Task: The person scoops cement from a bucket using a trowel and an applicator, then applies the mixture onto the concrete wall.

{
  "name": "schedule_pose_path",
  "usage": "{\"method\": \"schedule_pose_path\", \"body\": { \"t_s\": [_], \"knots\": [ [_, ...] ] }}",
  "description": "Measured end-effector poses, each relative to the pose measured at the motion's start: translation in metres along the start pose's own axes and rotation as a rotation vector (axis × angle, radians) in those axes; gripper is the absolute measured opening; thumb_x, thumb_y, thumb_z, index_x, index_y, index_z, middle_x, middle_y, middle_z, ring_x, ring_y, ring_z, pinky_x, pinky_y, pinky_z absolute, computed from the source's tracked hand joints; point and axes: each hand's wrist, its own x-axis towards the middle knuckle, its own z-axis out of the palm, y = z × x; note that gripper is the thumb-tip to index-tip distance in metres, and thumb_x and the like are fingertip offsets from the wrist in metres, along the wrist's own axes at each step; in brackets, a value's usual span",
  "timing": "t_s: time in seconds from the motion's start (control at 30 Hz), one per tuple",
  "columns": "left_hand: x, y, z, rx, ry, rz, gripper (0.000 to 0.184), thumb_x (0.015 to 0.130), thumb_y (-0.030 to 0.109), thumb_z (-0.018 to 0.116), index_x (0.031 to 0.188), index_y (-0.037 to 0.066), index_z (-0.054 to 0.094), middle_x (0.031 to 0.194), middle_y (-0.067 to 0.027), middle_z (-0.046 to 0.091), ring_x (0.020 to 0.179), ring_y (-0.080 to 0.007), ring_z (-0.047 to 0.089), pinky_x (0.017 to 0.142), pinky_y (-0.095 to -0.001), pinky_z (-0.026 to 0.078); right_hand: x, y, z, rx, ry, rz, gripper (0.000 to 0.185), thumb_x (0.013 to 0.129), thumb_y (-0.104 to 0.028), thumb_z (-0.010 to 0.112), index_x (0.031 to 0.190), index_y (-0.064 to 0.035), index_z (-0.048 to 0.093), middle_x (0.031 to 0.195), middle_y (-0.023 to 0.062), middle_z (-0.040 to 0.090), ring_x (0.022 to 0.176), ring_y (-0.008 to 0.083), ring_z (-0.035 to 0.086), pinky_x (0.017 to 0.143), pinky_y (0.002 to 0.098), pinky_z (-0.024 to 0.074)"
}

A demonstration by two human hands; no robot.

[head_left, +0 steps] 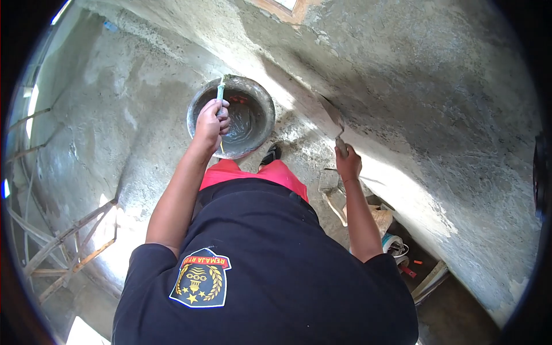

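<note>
As right hand (348, 164) grips, trowel (332, 112) pointing forward; axis slanting left.

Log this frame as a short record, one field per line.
left_hand: left hand grips turquoise-handled tool, held above tub
left_tool_type: cannot tell
right_hand: right hand grips trowel by its handle
trowel_blade: at the wall; contact unclear
container: round dark tub in front of the person, wet-looking inside
wall_surface: grey, rough, patchy
footwear: dark sandal beside tub
left_side: wooden poles
</note>
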Motion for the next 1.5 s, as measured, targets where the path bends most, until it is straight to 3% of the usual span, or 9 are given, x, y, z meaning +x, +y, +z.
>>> {"method": "schedule_pose_path", "body": {
  "t_s": [0.4,0.47,0.57,0.8,0.97,1.1,1.17,1.33,1.5],
  "knots": [
    [-0.009,0.014,-0.013,-0.024,-0.017,-0.006,0.012,0.095,0.019,0.041,0.092,0.01,0.05,0.058,0.0068,0.032,0.043,-0.0043,0.025,0.04,-0.0231,0.017,-0.002,-0.025,-0.019,-0.063,0.059,-0.018,0.038,0.081,-0.043,0.064,0.105,-0.0136,0.066,0.088,0.0155,0.068,0.083,0.0363,0.065,0.072,0.0435,0.0509],
    [-0.013,0.019,-0.017,-0.031,-0.038,-0.025,0.013,0.095,0.02,0.041,0.092,0.01,0.05,0.058,0.0064,0.033,0.043,-0.0043,0.025,0.04,-0.0232,0.017,-0.029,-0.02,-0.013,0.002,0.065,0.06,0.037,0.081,-0.042,0.065,0.102,-0.0118,0.067,0.088,0.016,0.068,0.083,0.036,0.065,0.072,0.043,0.0509],
    [-0.021,0.028,-0.019,-0.019,-0.021,-0.048,0.014,0.095,0.021,0.042,0.093,0.009,0.05,0.058,0.0061,0.034,0.043,-0.0044,0.025,0.04,-0.0231,0.016,-0.044,-0.014,-0.009,0.184,0.027,-0.016,0.038,0.08,-0.042,0.067,0.101,-0.0108,0.068,0.087,0.0167,0.068,0.083,0.0357,0.065,0.073,0.041,0.0512],
    [-0.025,0.04,-0.033,0.006,-0.045,-0.079,0.017,0.097,0.023,0.039,0.094,0.009,0.049,0.058,0.0063,0.031,0.043,-0.0047,0.023,0.041,-0.0227,0.017,0.007,-0.045,-0.033,-0.012,0.084,-0.021,0.038,0.079,-0.045,0.065,0.1,-0.0139,0.068,0.084,0.0176,0.067,0.081,0.0372,0.064,0.071,0.044,0.0507],
    [-0.028,0.047,-0.052,-0.03,-0.046,-0.061,0.016,0.097,0.022,0.04,0.093,0.01,0.049,0.058,0.0065,0.031,0.043,-0.0043,0.023,0.04,-0.0225,0.016,-0.018,-0.048,-0.039,-0.109,0.046,0.012,0.034,0.079,-0.044,0.064,0.098,-0.0161,0.069,0.086,0.0171,0.068,0.084,0.0372,0.064,0.072,0.0449,0.0509],
    [-0.032,0.05,-0.066,-0.068,-0.023,-0.046,0.016,0.097,0.022,0.04,0.093,0.01,0.049,0.058,0.0067,0.031,0.044,-0.0044,0.023,0.041,-0.0222,0.016,-0.02,-0.072,-0.047,-0.138,-0.005,-0.021,0.036,0.08,-0.042,0.065,0.098,-0.0107,0.069,0.086,0.0169,0.067,0.085,0.0357,0.064,0.073,0.0413,0.0501],
    [-0.032,0.054,-0.072,-0.079,-0.024,-0.036,0.016,0.097,0.022,0.04,0.093,0.01,0.049,0.059,0.0067,0.031,0.044,-0.0044,0.022,0.041,-0.0221,0.016,-0.003,-0.071,-0.043,-0.189,0.004,-0.061,0.033,0.08,-0.045,0.063,0.096,-0.0158,0.069,0.086,0.0166,0.068,0.084,0.0379,0.064,0.072,0.0457,0.0506],
    [-0.031,0.059,-0.093,-0.076,-0.023,-0.026,0.014,0.095,0.022,0.042,0.091,0.01,0.049,0.059,0.0064,0.034,0.044,-0.0044,0.025,0.041,-0.0228,0.017,-0.034,-0.067,-0.03,-0.231,0.026,0.168,0.035,0.08,-0.045,0.063,0.099,-0.0165,0.069,0.089,0.0166,0.068,0.087,0.036,0.064,0.076,0.0445,0.0503],
    [-0.032,0.062,-0.104,-0.079,-0.003,-0.047,0.013,0.094,0.021,0.043,0.091,0.01,0.049,0.06,0.0061,0.035,0.043,-0.0042,0.025,0.04,-0.0229,0.017,-0.016,-0.073,-0.036,-0.221,-0.019,0.001,0.036,0.08,-0.046,0.063,0.102,-0.0176,0.068,0.088,0.0155,0.068,0.086,0.0355,0.065,0.074,0.0437,0.0509]
  ]
}}
